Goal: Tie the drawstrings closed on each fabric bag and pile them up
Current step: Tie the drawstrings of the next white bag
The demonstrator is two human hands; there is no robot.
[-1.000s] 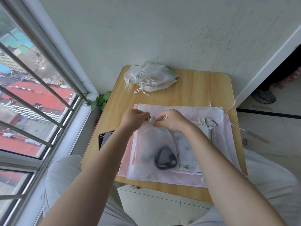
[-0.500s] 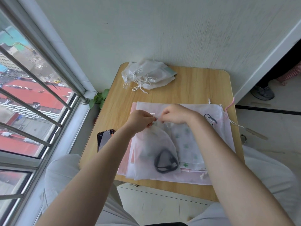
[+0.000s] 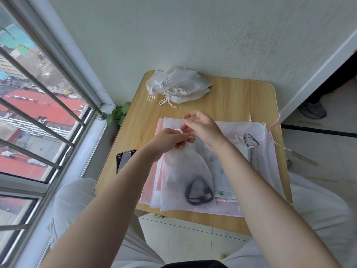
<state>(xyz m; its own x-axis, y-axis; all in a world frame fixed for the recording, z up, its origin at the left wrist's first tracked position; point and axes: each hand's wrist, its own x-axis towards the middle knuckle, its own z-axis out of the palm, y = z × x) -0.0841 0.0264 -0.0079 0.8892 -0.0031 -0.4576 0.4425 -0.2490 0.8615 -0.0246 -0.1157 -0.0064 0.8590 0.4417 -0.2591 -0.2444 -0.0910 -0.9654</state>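
Now, step: I judge I'm mid-knot.
Left hand (image 3: 170,139): my fingers pinch the drawstring (image 3: 183,132).
White bag (image 3: 186,176): atop the flat stack.
Right hand (image 3: 204,128): fingers curled, gripping the drawstring.
Next: cinch, then onto tied pile (image 3: 177,86).

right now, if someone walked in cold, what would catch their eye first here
First the two hands, left and right, pinching the white drawstring at the gathered mouth of a sheer white drawstring bag mid-table, a black cable showing through it. Next, the pile of tied white bags at the table's far left corner, and the black phone on the left edge.
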